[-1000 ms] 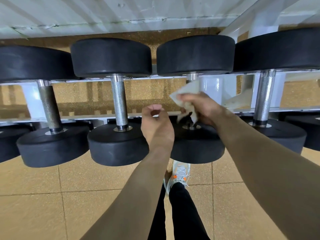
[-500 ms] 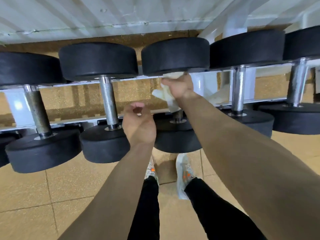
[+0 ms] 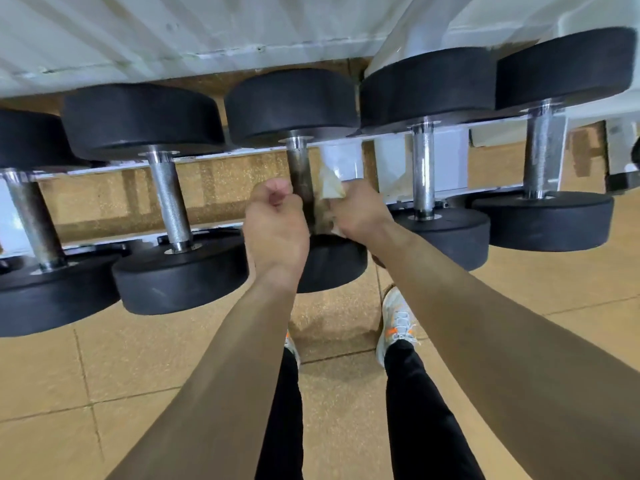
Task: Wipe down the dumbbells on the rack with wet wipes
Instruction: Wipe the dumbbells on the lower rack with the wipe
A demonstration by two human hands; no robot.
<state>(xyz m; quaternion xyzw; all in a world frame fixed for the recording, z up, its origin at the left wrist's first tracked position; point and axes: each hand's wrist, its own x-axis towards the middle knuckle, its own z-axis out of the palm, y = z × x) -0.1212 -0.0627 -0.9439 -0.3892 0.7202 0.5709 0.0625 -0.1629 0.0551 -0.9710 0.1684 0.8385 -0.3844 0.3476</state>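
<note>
Several black dumbbells with steel handles lie side by side on a white rack. The middle dumbbell has a dark handle running toward me. My right hand grips a crumpled white wet wipe against the right side of that handle, near its lower end. My left hand hovers as a loose fist just left of the same handle, holding nothing visible. The near head of this dumbbell is partly hidden behind both hands.
Neighbouring dumbbells sit close on both sides: one to the left, one to the right and another further right. A white corrugated wall stands behind the rack. Tan floor tiles and my sneakers lie below.
My right hand with the wipe has slid from the far end of the handle back down toward the near head. My left hand has closed in beside the handle. The view shifted.
</note>
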